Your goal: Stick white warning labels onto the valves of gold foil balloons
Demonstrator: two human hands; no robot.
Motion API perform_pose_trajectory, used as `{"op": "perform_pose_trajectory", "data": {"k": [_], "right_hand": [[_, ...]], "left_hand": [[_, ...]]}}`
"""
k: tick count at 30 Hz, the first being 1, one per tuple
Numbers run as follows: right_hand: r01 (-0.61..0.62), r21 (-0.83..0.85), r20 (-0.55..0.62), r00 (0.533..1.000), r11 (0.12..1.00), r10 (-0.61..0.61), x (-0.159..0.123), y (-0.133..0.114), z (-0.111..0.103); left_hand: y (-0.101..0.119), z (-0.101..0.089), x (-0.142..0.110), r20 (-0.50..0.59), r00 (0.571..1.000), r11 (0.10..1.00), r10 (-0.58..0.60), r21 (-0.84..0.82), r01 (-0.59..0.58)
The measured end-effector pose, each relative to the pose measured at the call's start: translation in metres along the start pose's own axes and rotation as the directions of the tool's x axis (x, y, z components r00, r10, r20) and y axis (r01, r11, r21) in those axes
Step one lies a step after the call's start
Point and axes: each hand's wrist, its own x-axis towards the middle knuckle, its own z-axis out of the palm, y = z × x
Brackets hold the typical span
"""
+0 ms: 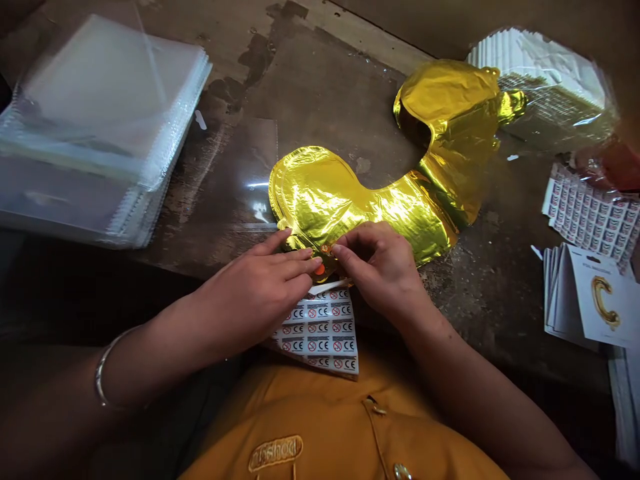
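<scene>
A flat, shiny gold foil balloon [320, 180] with a curved shape lies in front of me on the table. My left hand [260, 283] rests on its near edge, fingers stretched out and lying flat. My right hand [383, 270] has thumb and forefinger pinched together at the same edge, close to the left fingertips; the exact bit between them is too small to make out. A sheet of CE warning stickers [320, 333] hangs below my hands, above my lap. Its top is partly covered by the left hand, and a white strip [330, 287] shows there.
Clear plastic sleeves [115, 87] are stacked at the left, and one sleeve [245, 160] lies flat beside the balloon. A bagged white stack [550, 73] stands at the back right. Below it are another sticker sheet [593, 213] and folded balloon cards [600, 293].
</scene>
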Motion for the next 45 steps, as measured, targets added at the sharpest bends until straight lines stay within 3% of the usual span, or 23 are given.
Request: {"op": "perform_pose_trajectory", "data": {"k": [10, 16, 19, 22, 23, 26, 28, 35, 38, 41, 43, 45], "right_hand": [[0.043, -0.082, -0.040, 0.998, 0.996, -0.047, -0.001, 0.002, 0.006], [0.005, -0.152, -0.026, 1.000, 0.988, -0.009, 0.001, 0.001, 0.008], [-0.056, -0.240, -0.133, 0.991, 0.969, 0.024, 0.002, 0.006, 0.005], [0.038, -0.369, -0.271, 0.951, 0.929, -0.146, -0.002, 0.012, -0.003], [0.145, -0.395, -0.231, 0.940, 0.907, -0.251, -0.004, 0.013, -0.007], [0.482, -0.278, 0.103, 0.875, 0.831, -0.474, -0.012, 0.014, -0.015], [0.541, -0.192, 0.252, 0.833, 0.819, -0.492, -0.016, 0.014, -0.016], [0.591, -0.299, 0.203, 0.806, 0.749, -0.556, -0.013, 0.018, -0.006], [0.466, -0.220, 0.133, 0.884, 0.857, -0.447, -0.006, 0.015, -0.008], [0.216, -0.089, 0.101, 0.973, 0.972, -0.207, 0.006, 0.013, -0.016], [0.071, 0.025, 0.165, 0.983, 0.997, -0.074, 0.015, 0.013, -0.021], [-0.032, 0.135, 0.268, 0.963, 0.990, -0.005, 0.024, 0.014, -0.027]], "left_hand": [[0.000, 0.000, 0.000, 0.011, 0.999, 0.999, -0.030, -0.035, 0.030], [0.001, -0.001, 0.002, 0.000, 1.000, 1.000, -0.008, 0.001, 0.008], [0.001, 0.001, 0.002, -0.015, 1.000, 1.000, -0.007, 0.006, 0.007], [0.000, 0.003, 0.001, -0.027, 0.999, 1.000, -0.023, 0.000, 0.023], [-0.001, 0.004, 0.000, -0.031, 0.999, 1.000, -0.024, -0.007, 0.024], [-0.001, 0.002, -0.002, -0.039, 0.999, 1.000, -0.014, -0.018, 0.013], [0.001, 0.000, -0.005, -0.056, 0.998, 1.000, -0.012, -0.008, 0.012], [0.011, -0.010, -0.014, -0.109, 0.990, 0.993, -0.086, 0.072, 0.094], [0.014, -0.013, -0.012, -0.116, 0.989, 0.991, -0.094, 0.088, 0.105], [0.016, -0.015, -0.007, -0.145, 0.985, 0.984, -0.089, 0.141, 0.110], [0.017, -0.017, -0.004, -0.166, 0.983, 0.979, -0.085, 0.169, 0.113], [0.017, -0.019, -0.001, -0.182, 0.979, 0.974, -0.086, 0.193, 0.122]]}}
